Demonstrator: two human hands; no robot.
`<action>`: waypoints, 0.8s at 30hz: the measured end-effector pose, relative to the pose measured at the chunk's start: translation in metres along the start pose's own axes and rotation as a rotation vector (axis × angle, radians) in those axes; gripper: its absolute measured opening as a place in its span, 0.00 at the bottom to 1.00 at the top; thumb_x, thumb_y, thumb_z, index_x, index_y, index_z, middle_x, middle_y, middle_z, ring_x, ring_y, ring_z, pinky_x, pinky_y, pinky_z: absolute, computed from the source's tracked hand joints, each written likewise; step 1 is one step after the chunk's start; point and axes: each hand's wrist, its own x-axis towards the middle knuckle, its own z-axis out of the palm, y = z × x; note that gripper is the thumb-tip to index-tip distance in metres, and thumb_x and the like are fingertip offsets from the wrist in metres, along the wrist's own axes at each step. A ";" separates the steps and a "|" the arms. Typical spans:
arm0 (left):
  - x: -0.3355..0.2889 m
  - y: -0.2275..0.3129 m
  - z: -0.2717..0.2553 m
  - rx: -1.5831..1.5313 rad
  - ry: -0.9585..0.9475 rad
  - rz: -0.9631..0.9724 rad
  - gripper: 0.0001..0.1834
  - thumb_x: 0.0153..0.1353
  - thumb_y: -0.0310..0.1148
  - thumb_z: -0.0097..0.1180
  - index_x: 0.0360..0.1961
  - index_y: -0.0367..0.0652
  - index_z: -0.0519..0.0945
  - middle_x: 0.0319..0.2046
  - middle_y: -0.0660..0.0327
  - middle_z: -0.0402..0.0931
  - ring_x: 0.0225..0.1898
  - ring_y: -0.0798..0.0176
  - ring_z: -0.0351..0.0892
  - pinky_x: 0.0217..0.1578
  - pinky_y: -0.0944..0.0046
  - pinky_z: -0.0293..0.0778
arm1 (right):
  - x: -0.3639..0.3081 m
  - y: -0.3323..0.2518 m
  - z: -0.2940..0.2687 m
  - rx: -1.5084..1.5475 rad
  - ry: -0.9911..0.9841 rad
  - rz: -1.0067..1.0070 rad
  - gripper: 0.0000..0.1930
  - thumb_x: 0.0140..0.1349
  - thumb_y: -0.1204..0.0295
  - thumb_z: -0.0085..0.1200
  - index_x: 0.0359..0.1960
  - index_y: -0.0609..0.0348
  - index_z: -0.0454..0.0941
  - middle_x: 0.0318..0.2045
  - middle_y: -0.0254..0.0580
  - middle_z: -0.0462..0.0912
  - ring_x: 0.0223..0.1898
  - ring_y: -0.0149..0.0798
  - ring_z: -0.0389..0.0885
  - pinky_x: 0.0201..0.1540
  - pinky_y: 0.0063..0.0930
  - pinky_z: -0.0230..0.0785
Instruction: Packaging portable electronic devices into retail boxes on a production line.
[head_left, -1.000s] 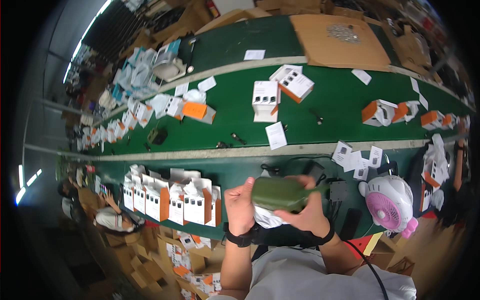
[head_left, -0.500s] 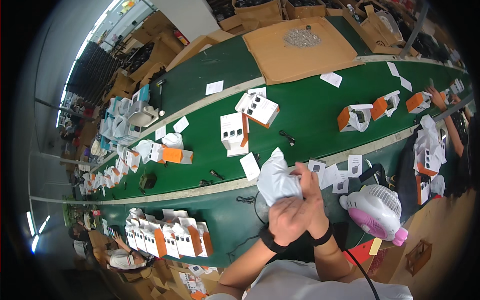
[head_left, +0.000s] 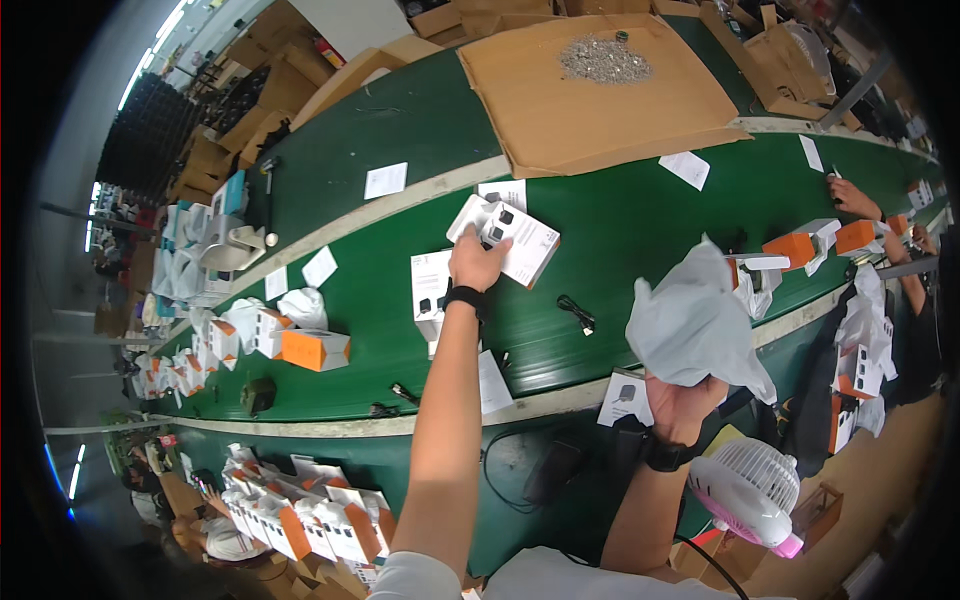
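Observation:
My left hand (head_left: 478, 260) reaches forward over the green belt, its fingers closed on the open end of a white cardboard box (head_left: 535, 247) with dark device pictures. A second white box (head_left: 430, 285) stands just left of it, partly behind my wrist. On the right, my right hand (head_left: 688, 405) is closed around the underside of a white plastic bag (head_left: 695, 325). The bag is bunched and loose; what it contains is hidden. A printed leaflet (head_left: 623, 397) lies beside my right hand, and a coiled black cable (head_left: 576, 314) rests on the belt between both hands.
White-and-orange boxes (head_left: 315, 350) line the belt at left, with more boxes (head_left: 345, 530) grouped on the near table. A white-and-pink fan (head_left: 745, 485) stands by my right forearm. A cardboard sheet (head_left: 600, 110) holds small metal parts. A co-worker's hand (head_left: 855, 198) is at far right.
My hands, together on the bag before, are now apart. The left has gone forward to the box; the right has carried the bag to the right. The view has shifted slightly.

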 end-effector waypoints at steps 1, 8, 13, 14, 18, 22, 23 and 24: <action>-0.002 0.021 0.002 -0.003 -0.289 -0.199 0.24 0.51 0.41 0.65 0.40 0.30 0.79 0.33 0.44 0.81 0.37 0.48 0.82 0.40 0.54 0.74 | 0.006 -0.005 -0.002 0.057 -0.076 -0.044 0.26 0.64 0.56 0.46 0.60 0.55 0.65 0.58 0.40 0.70 0.59 0.44 0.69 0.61 0.43 0.63; -0.095 0.061 -0.023 0.279 -0.310 0.412 0.18 0.52 0.32 0.55 0.45 0.40 0.76 0.45 0.48 0.74 0.43 0.44 0.77 0.34 0.54 0.78 | 0.047 -0.010 -0.007 -1.304 -0.219 -0.194 0.29 0.54 0.67 0.60 0.57 0.63 0.65 0.51 0.47 0.74 0.54 0.41 0.72 0.56 0.36 0.66; -0.129 0.055 -0.008 -0.183 -0.335 0.447 0.23 0.53 0.31 0.53 0.52 0.37 0.72 0.47 0.44 0.74 0.47 0.42 0.74 0.45 0.51 0.72 | 0.053 0.040 0.033 -1.345 -0.510 -0.355 0.28 0.45 0.68 0.65 0.48 0.65 0.72 0.40 0.49 0.80 0.42 0.40 0.81 0.45 0.27 0.70; -0.133 0.046 -0.005 -0.232 -0.404 0.393 0.25 0.54 0.31 0.53 0.54 0.37 0.70 0.46 0.43 0.75 0.47 0.41 0.74 0.45 0.51 0.71 | 0.050 0.040 0.028 -1.355 -0.464 -0.331 0.29 0.44 0.67 0.65 0.48 0.66 0.71 0.40 0.49 0.80 0.42 0.41 0.81 0.44 0.28 0.69; -0.146 0.066 -0.005 -0.491 -0.316 -0.089 0.29 0.55 0.30 0.55 0.57 0.36 0.63 0.47 0.39 0.72 0.45 0.37 0.74 0.46 0.49 0.70 | 0.040 0.016 0.037 -1.503 -0.437 -0.305 0.27 0.44 0.70 0.64 0.48 0.66 0.71 0.39 0.52 0.79 0.42 0.47 0.80 0.46 0.32 0.69; -0.156 0.047 0.008 -0.216 -0.121 0.468 0.22 0.47 0.27 0.64 0.45 0.37 0.73 0.53 0.43 0.66 0.43 0.43 0.77 0.40 0.53 0.76 | 0.046 0.010 0.042 -2.036 -0.620 -0.301 0.25 0.45 0.78 0.58 0.50 0.60 0.72 0.43 0.53 0.76 0.46 0.55 0.75 0.48 0.39 0.69; -0.159 0.050 0.012 -0.258 -0.198 0.395 0.20 0.46 0.27 0.65 0.42 0.37 0.75 0.54 0.44 0.64 0.43 0.44 0.77 0.38 0.53 0.77 | 0.044 0.015 0.043 -2.014 -0.646 -0.293 0.25 0.45 0.78 0.58 0.50 0.60 0.72 0.43 0.53 0.76 0.46 0.55 0.75 0.48 0.39 0.69; -0.166 0.057 0.014 -0.272 -0.107 0.428 0.24 0.47 0.29 0.64 0.46 0.36 0.73 0.54 0.46 0.65 0.38 0.45 0.79 0.34 0.54 0.78 | 0.043 0.019 0.043 -2.156 -0.588 -0.286 0.26 0.45 0.80 0.56 0.51 0.58 0.72 0.46 0.53 0.74 0.48 0.55 0.72 0.49 0.41 0.68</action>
